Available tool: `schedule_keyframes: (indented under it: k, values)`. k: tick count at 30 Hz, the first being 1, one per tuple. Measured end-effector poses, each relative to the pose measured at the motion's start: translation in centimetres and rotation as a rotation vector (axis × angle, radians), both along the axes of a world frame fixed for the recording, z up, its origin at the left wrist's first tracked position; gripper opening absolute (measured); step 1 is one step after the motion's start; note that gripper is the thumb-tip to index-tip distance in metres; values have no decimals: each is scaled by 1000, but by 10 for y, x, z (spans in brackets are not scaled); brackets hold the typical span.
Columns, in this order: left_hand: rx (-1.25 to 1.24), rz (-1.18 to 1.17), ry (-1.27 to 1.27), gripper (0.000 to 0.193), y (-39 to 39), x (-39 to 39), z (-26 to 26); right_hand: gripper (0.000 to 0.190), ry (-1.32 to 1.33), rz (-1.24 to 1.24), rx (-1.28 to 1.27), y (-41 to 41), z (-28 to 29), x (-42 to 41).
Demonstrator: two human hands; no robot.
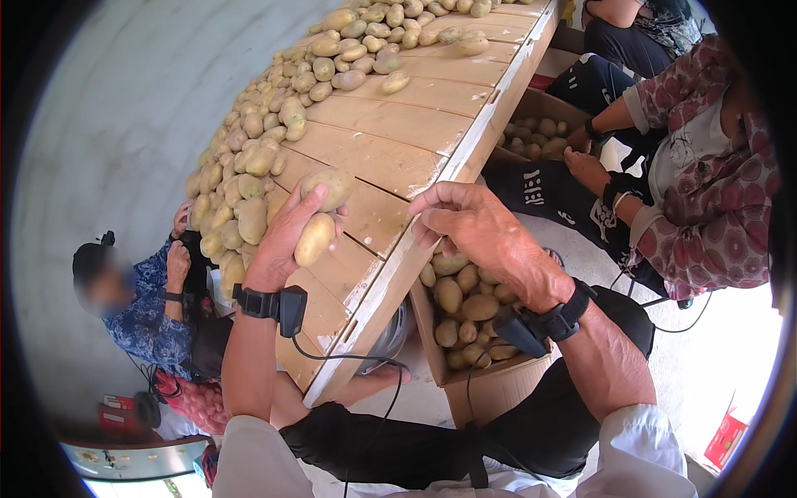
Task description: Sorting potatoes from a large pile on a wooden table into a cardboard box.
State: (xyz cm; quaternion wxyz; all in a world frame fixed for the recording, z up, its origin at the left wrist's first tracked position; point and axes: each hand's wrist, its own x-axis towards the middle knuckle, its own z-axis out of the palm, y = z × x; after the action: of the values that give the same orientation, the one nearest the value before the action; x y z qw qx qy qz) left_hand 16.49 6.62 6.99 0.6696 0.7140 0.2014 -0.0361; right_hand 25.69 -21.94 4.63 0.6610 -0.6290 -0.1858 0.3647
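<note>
My left hand (292,233) is raised over the wooden slatted tabletop (398,155) and holds two potatoes. The larger potato (329,188) rests between thumb and fingers, and a smaller, yellower potato (314,239) sits lower against the fingers. To the right, my right hand (464,218) hangs by the table's white-streaked edge with its fingers loosely bent; no object shows in it. Beneath that hand is an open cardboard box (429,330) with many potatoes (467,305) inside. A long heap of potatoes (252,162) covers the table's far left side.
Across the table at left sits a person (146,299) in a blue patterned shirt. At right, another person (691,162) has both hands at a second potato box (535,103). Cables (392,398) run from my wrist devices over my lap. A red net sack (193,398) lies lower left.
</note>
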Motion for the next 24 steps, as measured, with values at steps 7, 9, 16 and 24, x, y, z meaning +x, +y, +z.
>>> schedule_keyframes:
  k: [7,9,16,24]
  values:
    - [-309,-61,-142,66,-60,-65,-16,61,-48,115,-38,25,-5,-36]
    - [-296,-137,-34,65,-62,-66,-22,70,-139,133,-9,31,-16,-36]
    - [-178,-47,-9,62,-75,-80,-23,72,-198,254,57,42,-32,-41]
    - [-313,-152,-56,62,-60,-85,-35,71,-163,188,38,35,-27,-44]
